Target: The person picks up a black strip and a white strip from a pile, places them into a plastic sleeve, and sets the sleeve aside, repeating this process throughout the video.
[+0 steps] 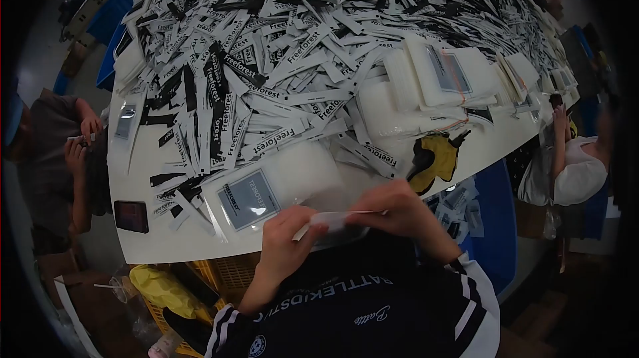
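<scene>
- Closely pinches pale film (333,219) between left hand (287,238) and right hand (394,208), lower centre, probably for tautness.
- Has stacked bags (279,183) just above, presumably for easy reach.

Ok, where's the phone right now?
In the head view, the phone lies near the table's front left corner, left of some loose packets and the left hand.
</scene>
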`<action>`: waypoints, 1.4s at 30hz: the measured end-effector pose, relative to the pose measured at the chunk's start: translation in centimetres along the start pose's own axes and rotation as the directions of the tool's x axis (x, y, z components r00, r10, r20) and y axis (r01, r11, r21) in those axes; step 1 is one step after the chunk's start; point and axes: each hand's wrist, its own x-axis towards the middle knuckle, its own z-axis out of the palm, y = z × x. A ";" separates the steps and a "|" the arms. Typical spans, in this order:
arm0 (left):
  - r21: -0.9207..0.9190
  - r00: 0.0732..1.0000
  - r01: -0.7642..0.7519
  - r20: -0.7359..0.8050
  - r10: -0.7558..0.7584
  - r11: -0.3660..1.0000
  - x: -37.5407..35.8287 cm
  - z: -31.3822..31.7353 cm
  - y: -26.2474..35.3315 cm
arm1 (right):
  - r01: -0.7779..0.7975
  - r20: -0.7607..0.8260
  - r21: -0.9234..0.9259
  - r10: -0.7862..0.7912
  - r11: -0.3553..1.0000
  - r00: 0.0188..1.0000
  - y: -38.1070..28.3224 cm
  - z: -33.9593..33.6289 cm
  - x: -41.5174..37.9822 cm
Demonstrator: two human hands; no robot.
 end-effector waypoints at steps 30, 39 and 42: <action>0.439 0.944 0.310 -0.246 -0.219 0.843 0.3 -0.9 -3.4 | 0.572 0.299 -0.543 -0.496 0.615 0.816 2.6 10.5 23.8; 0.259 0.897 0.424 -0.250 -0.364 0.868 0.9 -2.4 -5.3 | 0.614 0.183 -0.563 -0.641 0.553 0.745 4.8 8.4 24.4; 0.258 0.909 0.393 -0.252 -0.331 0.882 1.0 -2.2 -5.7 | 0.586 -0.245 -0.349 -0.674 0.732 0.696 4.4 5.9 24.3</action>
